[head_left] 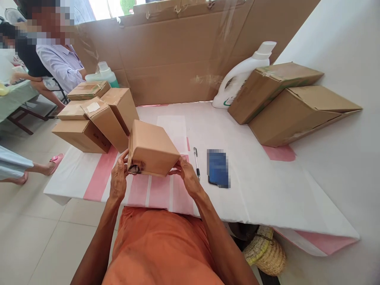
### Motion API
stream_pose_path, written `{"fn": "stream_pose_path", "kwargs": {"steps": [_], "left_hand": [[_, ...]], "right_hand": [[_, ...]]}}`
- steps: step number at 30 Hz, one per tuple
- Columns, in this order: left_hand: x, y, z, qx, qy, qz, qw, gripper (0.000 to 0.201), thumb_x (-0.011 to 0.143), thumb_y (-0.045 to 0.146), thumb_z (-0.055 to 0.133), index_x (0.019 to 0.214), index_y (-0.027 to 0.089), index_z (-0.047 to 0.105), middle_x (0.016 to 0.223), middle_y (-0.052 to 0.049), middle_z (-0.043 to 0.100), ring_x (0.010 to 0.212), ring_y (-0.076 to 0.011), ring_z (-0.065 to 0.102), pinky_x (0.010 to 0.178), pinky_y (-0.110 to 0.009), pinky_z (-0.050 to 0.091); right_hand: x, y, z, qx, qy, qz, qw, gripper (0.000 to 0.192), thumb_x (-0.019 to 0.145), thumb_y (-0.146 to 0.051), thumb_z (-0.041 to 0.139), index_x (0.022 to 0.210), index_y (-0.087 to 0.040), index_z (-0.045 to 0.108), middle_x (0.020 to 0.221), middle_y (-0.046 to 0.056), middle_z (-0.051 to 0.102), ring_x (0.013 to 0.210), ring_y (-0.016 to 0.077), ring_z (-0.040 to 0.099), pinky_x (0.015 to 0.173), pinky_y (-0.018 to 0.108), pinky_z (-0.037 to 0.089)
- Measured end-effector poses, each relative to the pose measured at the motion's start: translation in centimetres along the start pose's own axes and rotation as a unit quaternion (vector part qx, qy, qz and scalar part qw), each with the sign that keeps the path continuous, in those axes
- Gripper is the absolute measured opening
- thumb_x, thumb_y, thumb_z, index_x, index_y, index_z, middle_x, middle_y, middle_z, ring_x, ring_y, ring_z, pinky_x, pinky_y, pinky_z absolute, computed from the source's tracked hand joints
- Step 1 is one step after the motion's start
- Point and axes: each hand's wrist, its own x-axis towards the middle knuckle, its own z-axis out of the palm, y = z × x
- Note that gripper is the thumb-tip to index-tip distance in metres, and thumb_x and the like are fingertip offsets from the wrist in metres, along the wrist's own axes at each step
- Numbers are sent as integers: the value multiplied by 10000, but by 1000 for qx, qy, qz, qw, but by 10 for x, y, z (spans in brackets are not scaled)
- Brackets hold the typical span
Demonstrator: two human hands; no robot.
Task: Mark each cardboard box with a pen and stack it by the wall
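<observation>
Both hands, left (118, 180) and right (187, 177), clasp the box (151, 148) by its sides, tilting it above the desk (252, 186), left of the pen (196, 161), seemingly for inspection.

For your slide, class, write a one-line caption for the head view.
Left hand and right hand hold a small cardboard box above the pink-striped table, near a pen.
</observation>
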Motion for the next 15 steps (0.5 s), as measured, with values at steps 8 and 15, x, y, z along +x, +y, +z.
{"fn": "stream_pose_path", "kwargs": {"steps": [8, 15], "left_hand": [[9, 26, 11, 41, 32, 144, 988, 727, 1022, 782, 354, 1384, 241, 679, 1284, -119, 712, 1033, -219, 694, 818, -332, 581], [17, 45, 38, 182, 12, 223, 958, 660, 916, 710, 640, 1391, 252, 615, 1304, -122, 586, 1207, -291, 596, 1011, -472, 541]], "right_hand": [[-20, -39, 6, -73, 9, 19, 997, 773, 954, -861, 432, 867, -175, 777, 844, 123, 793, 727, 250, 770, 687, 364, 598], [-29, -43, -2, -158, 26, 27, 987, 810, 995, -823, 324, 774, -184, 771, 745, 120, 784, 705, 262, 758, 664, 375, 588]]}}
